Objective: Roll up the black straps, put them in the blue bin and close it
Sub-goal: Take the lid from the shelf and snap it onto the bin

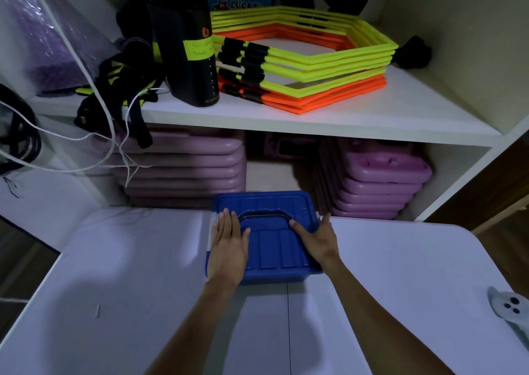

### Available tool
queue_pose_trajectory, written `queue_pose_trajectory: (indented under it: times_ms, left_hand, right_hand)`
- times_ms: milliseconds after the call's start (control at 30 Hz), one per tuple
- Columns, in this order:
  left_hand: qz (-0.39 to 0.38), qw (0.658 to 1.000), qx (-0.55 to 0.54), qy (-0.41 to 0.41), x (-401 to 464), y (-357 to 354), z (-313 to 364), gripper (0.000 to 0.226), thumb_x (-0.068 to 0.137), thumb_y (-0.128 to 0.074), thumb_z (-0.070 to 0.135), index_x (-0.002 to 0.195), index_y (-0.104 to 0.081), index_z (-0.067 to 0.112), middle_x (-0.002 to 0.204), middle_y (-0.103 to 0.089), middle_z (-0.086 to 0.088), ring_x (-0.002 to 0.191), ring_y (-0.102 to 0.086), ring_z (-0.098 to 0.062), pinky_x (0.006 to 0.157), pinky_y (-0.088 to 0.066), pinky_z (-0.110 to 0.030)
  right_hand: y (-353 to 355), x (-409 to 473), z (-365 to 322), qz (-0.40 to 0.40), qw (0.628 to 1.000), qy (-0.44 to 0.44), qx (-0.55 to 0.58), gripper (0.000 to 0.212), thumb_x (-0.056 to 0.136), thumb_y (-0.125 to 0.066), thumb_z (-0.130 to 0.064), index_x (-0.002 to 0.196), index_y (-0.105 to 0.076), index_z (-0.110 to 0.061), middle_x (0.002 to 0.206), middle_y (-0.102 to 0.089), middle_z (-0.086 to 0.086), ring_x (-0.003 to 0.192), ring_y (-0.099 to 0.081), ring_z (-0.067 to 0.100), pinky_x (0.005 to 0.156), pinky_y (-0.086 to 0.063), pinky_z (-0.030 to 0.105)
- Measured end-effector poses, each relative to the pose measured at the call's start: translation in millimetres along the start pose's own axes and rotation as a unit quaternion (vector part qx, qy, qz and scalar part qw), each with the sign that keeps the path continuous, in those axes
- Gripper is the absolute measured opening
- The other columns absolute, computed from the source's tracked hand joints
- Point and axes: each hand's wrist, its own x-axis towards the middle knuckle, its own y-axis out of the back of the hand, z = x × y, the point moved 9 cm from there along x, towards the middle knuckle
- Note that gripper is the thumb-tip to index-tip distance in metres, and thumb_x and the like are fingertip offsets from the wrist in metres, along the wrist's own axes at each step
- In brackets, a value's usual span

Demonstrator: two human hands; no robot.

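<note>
- White shelving fills the background, with a stack of yellow and orange hexagon frames [300, 59] on the upper shelf [372, 116] and purple stepping blocks [372, 179] below; a pale bench [114, 260] runs in front.
- One blue bin [266, 275] sits at the bench's far edge, its lid [272, 245] on top, long axis running left to right.
- Left hand [229, 245] lies flat on the lid's left side, fingers spread and clamped on nothing.
- Right hand [317, 240] lies flat on the lid's right side, likewise spread and gripping nothing.
- Both hands are equally near, either side of the single recessed handle [263, 215].
- No black straps show on the bench; presumably they are inside.
- Judging by this, pressing the lid down evenly is the step in hand.
</note>
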Motion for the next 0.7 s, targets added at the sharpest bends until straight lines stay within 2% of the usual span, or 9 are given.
queue_pose_trajectory:
  times_ms: [67,167,333,433,500,600,700]
  left_hand:
    - [-0.014,1.000,0.011,-0.008,1.3,-1.8,0.2,0.071,0.097,-0.013,0.048,0.147,-0.019,-0.002,0.158,-0.014,-0.018,0.147,-0.008,-0.027,0.118,0.002,-0.032]
    - [-0.019,1.000,0.019,-0.011,2.3,-1.7,-0.1,0.064,0.100,-0.023,0.041,0.147,-0.016,-0.001,0.159,-0.009,-0.017,0.148,-0.004,-0.026,0.118,0.005,-0.030]
    - [-0.024,0.999,0.024,-0.016,0.7,0.5,2.1,0.063,0.101,-0.022,0.040,0.148,-0.014,-0.002,0.159,-0.008,-0.019,0.148,-0.002,-0.027,0.117,0.007,-0.030]
    - [-0.028,0.999,0.028,-0.018,1.8,-0.9,2.3,0.062,0.101,-0.020,0.039,0.148,-0.013,-0.002,0.159,-0.007,-0.019,0.148,-0.001,-0.028,0.116,0.008,-0.030]
    - [-0.033,0.999,0.035,-0.021,1.7,-2.0,2.8,0.066,0.100,-0.013,0.042,0.147,-0.014,-0.003,0.158,-0.009,-0.022,0.147,-0.003,-0.029,0.116,0.008,-0.032]
    - [-0.032,0.998,0.045,-0.027,2.1,-3.4,3.0,0.084,0.089,0.008,0.050,0.144,-0.021,-0.006,0.155,-0.017,-0.026,0.146,-0.012,-0.033,0.115,0.005,-0.035]
    - [-0.039,0.998,0.044,-0.025,4.1,-6.4,0.9,0.094,0.090,0.018,0.053,0.139,-0.033,-0.010,0.149,-0.030,-0.030,0.141,-0.026,-0.038,0.115,-0.006,-0.039]
  right_hand:
    - [1.8,0.4,-4.8,0.002,1.000,-0.001,0.001,0.067,0.079,-0.073,-0.054,0.126,-0.049,-0.013,0.124,-0.062,0.010,0.110,-0.061,0.030,0.093,-0.053,0.043]
    - [7.3,-5.0,-17.1,0.051,0.997,0.028,-0.052,0.053,0.083,-0.072,-0.048,0.116,-0.055,-0.010,0.110,-0.066,0.010,0.101,-0.062,0.032,0.082,-0.053,0.039]
    - [6.9,-20.8,-26.0,0.103,0.981,0.040,-0.157,0.070,0.091,-0.061,-0.048,0.144,-0.036,-0.009,0.119,-0.064,0.018,0.107,-0.062,0.037,0.083,-0.052,0.041]
    - [5.1,-24.4,-32.8,0.109,0.966,0.057,-0.229,0.060,0.097,-0.053,-0.044,0.141,-0.035,-0.007,0.125,-0.061,0.017,0.108,-0.063,0.037,0.084,-0.052,0.042]
    - [1.9,-26.9,-38.7,0.104,0.952,0.071,-0.278,0.056,0.100,-0.046,-0.041,0.141,-0.033,-0.005,0.138,-0.052,0.017,0.112,-0.061,0.037,0.085,-0.052,0.043]
    - [-8.3,-29.5,-40.7,0.069,0.941,0.081,-0.322,0.057,0.104,-0.038,-0.035,0.146,-0.024,0.001,0.154,-0.031,0.022,0.135,-0.043,0.038,0.097,-0.049,0.042]
    - [-21.6,-28.6,-38.2,0.048,0.936,0.078,-0.341,0.056,0.104,-0.038,-0.010,0.152,-0.014,0.005,0.161,-0.009,0.025,0.149,-0.012,0.037,0.117,-0.031,0.041]
